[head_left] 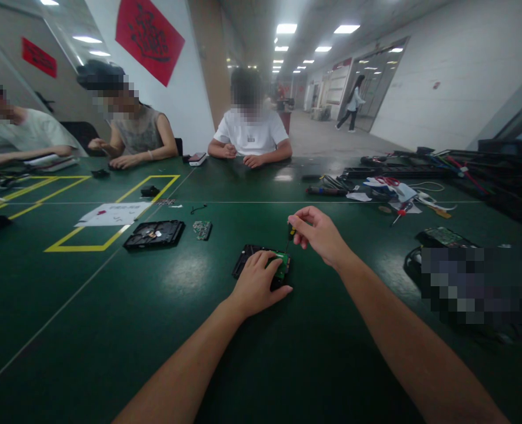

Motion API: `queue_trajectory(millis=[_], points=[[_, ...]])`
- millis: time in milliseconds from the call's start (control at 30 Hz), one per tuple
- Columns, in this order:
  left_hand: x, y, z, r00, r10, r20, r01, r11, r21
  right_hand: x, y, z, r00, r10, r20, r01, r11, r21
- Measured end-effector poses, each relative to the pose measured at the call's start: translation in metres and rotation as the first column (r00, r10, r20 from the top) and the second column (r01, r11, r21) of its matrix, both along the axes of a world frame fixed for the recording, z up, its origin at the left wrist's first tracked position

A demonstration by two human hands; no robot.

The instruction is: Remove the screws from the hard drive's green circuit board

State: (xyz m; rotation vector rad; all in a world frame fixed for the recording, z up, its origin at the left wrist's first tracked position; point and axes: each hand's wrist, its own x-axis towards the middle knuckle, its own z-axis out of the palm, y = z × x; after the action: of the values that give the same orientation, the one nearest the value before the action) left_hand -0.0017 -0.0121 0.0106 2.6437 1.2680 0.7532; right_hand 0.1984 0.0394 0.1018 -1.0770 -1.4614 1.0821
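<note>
A black hard drive (239, 265) with a green circuit board (283, 266) on its upper face lies on the table before me. My left hand (255, 280) rests across it, fingers bent over the top and thumb stretched along the near right side, hiding much of the drive. Above the board's far right corner, my right hand (312, 231) pinches the black and yellow handle of a small screwdriver (291, 231). Its thin shaft points down to the board; whether the tip sits in a screw is too small to tell.
Left of the drive are another black hard drive (155, 234), a loose circuit board (202, 230) and a paper sheet (113, 214). Cables and tools (393, 191) lie at the back right, a dark device (441, 238) at the right. Several people (250, 138) sit across the green table (155, 330).
</note>
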Motion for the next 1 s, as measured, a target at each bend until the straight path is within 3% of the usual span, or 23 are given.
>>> queue_trajectory(millis=[267, 633, 833, 1000], points=[[0.0005, -0.0002, 0.0001, 1.0, 0.01, -0.014, -0.01, 1.0, 0.002, -0.0014, -0.004, 0.0069, 0.994, 0.084, -0.075, -0.088, 0.995, -0.048], [0.0002, 0.0004, -0.0005, 1.0, 0.006, 0.005, -0.006, 1.0, -0.006, -0.0007, -0.0012, 0.0028, 0.994, 0.107, 0.027, -0.106, 0.994, -0.023], [0.0001, 0.0, 0.001, 1.0, 0.014, -0.008, -0.014, 1.0, -0.014, 0.0012, -0.0002, 0.0007, 0.999, -0.024, 0.024, 0.024, 1.0, 0.012], [-0.0002, -0.0006, 0.001, 1.0, 0.012, -0.017, -0.013, 1.0, -0.012, 0.0053, 0.0022, 0.0036, 0.998, -0.015, 0.061, 0.011, 0.998, 0.059]])
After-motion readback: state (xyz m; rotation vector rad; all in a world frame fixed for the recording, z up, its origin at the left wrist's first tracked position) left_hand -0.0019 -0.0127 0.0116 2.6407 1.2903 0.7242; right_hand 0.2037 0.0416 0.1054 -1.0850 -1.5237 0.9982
